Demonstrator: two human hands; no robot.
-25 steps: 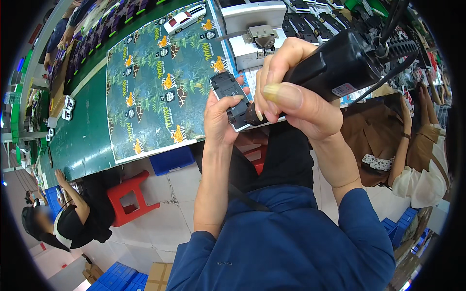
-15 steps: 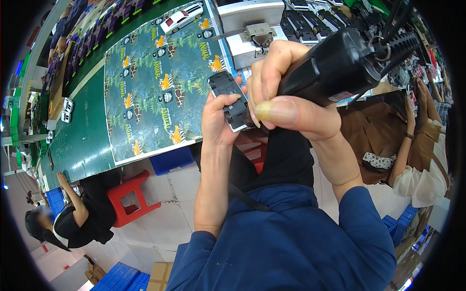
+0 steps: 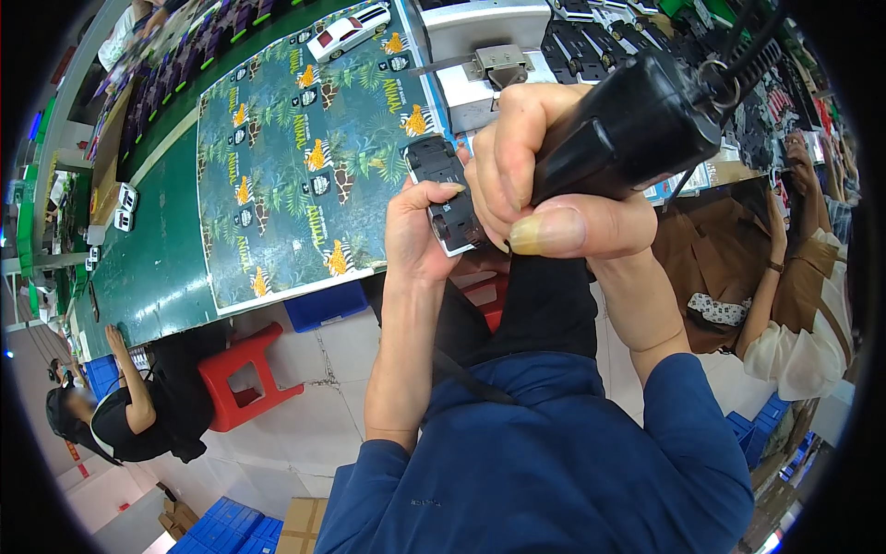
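Observation:
My left hand [image 3: 413,231] grips a toy car [image 3: 441,175] turned underside up, its black chassis facing me and a white body edge showing below. The thumb lies across the chassis. Wrapped round a thick black electric screwdriver [image 3: 620,134] is my right hand [image 3: 591,226], close beside the car's right side. A cord and a metal ring are at the tool's far end. The fingers of my right hand hide its tip, so I cannot tell whether it touches the chassis.
A white toy car [image 3: 349,33] stands on the patterned mat [image 3: 277,175] of the green table. Beyond my hands is a white metal fixture [image 3: 494,69]. Black chassis [image 3: 577,55] lie at the far right. Co-workers sit at both sides; a red stool [image 3: 245,379] stands at left.
My right hand and the screwdriver have shifted slightly right. The toy car in my left hand has moved a little to the right and turned slightly.

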